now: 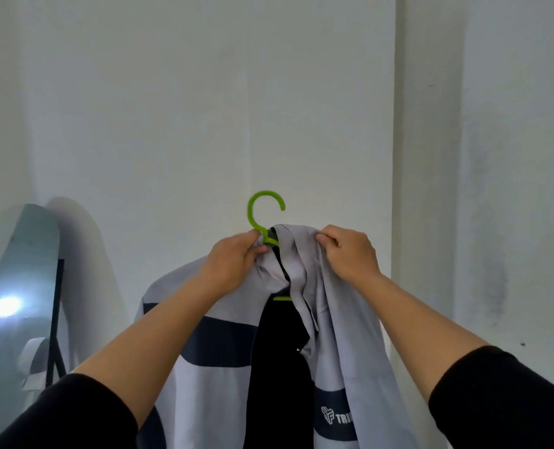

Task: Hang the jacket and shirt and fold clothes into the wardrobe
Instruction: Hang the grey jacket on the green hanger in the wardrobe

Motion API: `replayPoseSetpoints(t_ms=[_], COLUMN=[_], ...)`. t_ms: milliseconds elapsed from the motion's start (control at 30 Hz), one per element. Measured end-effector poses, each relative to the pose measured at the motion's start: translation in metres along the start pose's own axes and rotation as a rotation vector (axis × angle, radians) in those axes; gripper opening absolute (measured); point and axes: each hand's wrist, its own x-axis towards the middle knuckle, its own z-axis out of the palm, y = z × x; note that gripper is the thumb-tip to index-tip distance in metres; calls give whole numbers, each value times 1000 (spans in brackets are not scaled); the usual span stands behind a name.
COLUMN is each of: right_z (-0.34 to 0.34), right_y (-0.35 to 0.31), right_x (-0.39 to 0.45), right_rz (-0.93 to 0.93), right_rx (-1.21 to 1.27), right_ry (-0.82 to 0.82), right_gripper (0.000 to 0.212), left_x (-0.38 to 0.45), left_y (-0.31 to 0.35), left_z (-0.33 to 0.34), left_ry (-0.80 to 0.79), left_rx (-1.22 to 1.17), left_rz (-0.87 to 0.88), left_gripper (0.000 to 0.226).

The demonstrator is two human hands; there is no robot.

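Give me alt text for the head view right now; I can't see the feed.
Two hands hold a grey jacket with dark bands up on a green hanger before a white wall: the left hand grips the hanger's neck and collar, the right hand pinches the fabric at the other shoulder. A mirror leans at left.

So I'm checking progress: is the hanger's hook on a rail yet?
No, the green hanger has its hook free in front of the bare wall, held up with the jacket by both hands.
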Motion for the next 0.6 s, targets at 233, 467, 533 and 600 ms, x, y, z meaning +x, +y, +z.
replayPoseSetpoints(t_ms=[233, 467, 533, 600], right_z=[7, 2, -3, -9], right_y=[-40, -39, -37, -31], right_x=[22, 4, -1, -6], right_rz=[147, 198, 205, 175], right_rx=[67, 252, 286, 301], right_ry=[-111, -433, -509, -582], right_gripper=[21, 37, 38, 37], left_x=[-14, -11, -9, -9], left_y=[27, 14, 10, 7], left_z=[15, 13, 11, 10], left_ry=[8, -31, -18, 13], left_rx=[-6, -128, -90, -74], left_rz=[119, -97, -125, -159], left_gripper=[12, 43, 13, 15])
